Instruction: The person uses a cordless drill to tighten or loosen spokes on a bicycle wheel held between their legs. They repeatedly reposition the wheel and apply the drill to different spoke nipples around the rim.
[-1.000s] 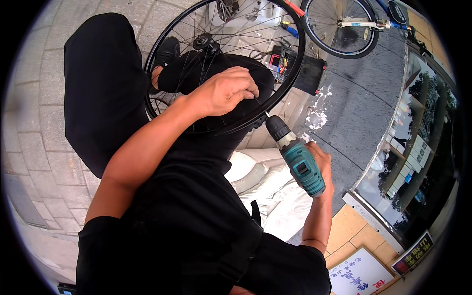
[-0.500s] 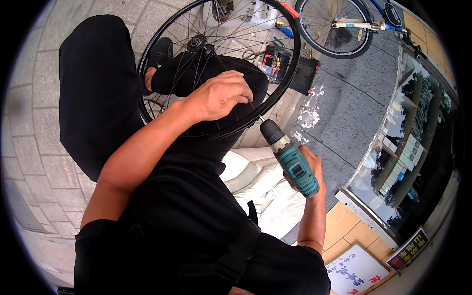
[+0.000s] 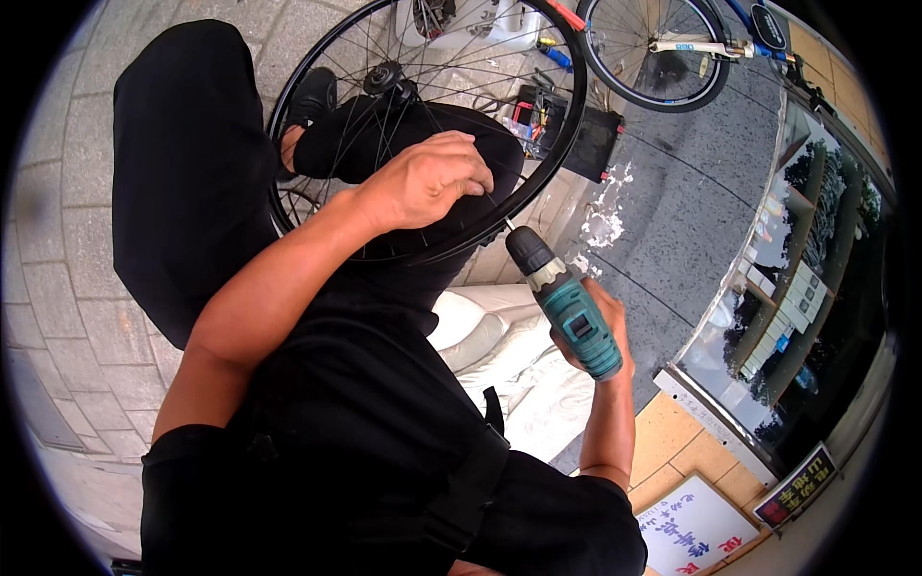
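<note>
A bicycle wheel [image 3: 574,108] without a tyre, with a black rim and thin spokes, leans over my legs. Its hub [image 3: 386,81] is toward the upper left of the wheel. Inside the rim, my left hand [image 3: 427,184] is closed in a pinch around a spoke [image 3: 492,200] close to the rim's near right part. My right hand [image 3: 615,322] grips a teal and black cordless drill [image 3: 574,317] just outside the wheel. The drill points up and left, and its bit [image 3: 510,225] meets the outer face of the rim opposite my left fingertips. The drill's handle is mostly hidden.
Behind the wheel lie a black tool case [image 3: 594,144] and a blue screwdriver [image 3: 555,56]. A white bin [image 3: 499,27] holds parts. Another bicycle's wheel [image 3: 706,91] is at upper right. A glass display window [image 3: 816,240] borders the right; a whiteboard [image 3: 696,528] stands lower right.
Both hands keep the same hold. The wheel, drill and hands have shifted only very slightly up in the view, and the bit stays at the rim.
</note>
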### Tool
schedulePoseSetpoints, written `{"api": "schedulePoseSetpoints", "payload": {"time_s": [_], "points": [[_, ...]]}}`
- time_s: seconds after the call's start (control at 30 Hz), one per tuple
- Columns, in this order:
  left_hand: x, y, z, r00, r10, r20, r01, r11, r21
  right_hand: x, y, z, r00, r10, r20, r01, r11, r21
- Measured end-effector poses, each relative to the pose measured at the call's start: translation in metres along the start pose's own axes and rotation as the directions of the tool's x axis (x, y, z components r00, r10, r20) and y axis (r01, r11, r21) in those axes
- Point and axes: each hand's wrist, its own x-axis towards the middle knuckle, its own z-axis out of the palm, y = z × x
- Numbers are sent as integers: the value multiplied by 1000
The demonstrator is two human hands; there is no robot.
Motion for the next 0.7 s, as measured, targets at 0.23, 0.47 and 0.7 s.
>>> {"api": "schedulePoseSetpoints", "payload": {"time_s": [0.23,0.47,0.7], "points": [[0,0,-1,1000,1,12,-1,1000,-1,-3,5,4,1000,11,8,-11,1000,-14],[-1,-1,0,1000,17,-7,-17,1000,3,-4,2,3,997,75,23,-75,997,-2],[-1,2,-1,1000,5,-1,-5,1000,-7,-3,1,3,999,37,8,-37,999,17]]}}
